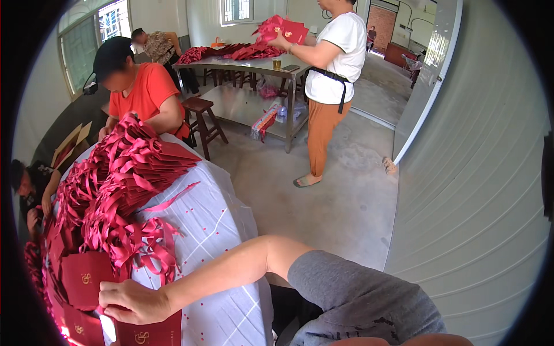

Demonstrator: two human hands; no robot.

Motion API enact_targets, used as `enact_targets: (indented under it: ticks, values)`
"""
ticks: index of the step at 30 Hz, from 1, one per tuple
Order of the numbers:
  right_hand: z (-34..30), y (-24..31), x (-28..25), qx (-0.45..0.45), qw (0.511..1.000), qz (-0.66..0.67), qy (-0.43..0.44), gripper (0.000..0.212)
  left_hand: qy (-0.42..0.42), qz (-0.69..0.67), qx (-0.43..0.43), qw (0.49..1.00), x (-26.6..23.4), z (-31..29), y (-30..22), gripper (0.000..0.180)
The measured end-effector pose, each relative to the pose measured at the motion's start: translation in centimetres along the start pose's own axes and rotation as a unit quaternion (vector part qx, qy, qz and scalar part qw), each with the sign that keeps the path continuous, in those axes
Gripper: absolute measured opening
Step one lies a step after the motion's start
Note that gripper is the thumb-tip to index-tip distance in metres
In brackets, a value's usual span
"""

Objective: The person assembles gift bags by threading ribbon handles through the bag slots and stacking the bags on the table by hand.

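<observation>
My right hand (135,303) reaches over the table from the right, its fingers curled closed at the edge of a flat red paper gift bag (147,333) with a gold emblem. A narrow white strip (108,327) shows just below the fingertips; what it is, I cannot tell. Another red bag (86,279) lies by the fingers on the far side. Beyond it spreads a large heap of red gift bags (164,167) with red ribbon handles (156,245). My left hand is out of the picture.
A grey checked cloth (219,230) covers the table. Across it a person in a red shirt (147,89) bends over the heap; another (37,184) is at the left edge. A standing person (340,63) holds red bags beside a metal table (242,62). A wooden stool (202,118) stands between.
</observation>
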State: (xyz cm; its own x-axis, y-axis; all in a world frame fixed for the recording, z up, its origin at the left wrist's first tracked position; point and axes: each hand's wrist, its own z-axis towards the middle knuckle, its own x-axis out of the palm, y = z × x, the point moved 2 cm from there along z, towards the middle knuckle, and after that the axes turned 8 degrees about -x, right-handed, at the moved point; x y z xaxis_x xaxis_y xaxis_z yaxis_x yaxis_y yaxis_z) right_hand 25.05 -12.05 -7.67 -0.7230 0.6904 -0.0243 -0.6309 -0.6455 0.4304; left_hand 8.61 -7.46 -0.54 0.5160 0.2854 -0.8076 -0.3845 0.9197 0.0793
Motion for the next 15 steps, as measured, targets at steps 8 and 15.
enact_targets:
  ticks: [8,15]
  values:
    - [-0.6,1.5,1.1,-0.067,0.997,0.043,0.011,0.008,0.062,-0.177,-0.102,0.977,0.5,-3.6,1.9,0.014]
    - [-1.3,0.2,1.8,-0.032,0.998,0.057,0.025,0.01,0.153,-0.217,-0.161,0.95,-2.2,-3.5,0.5,0.017]
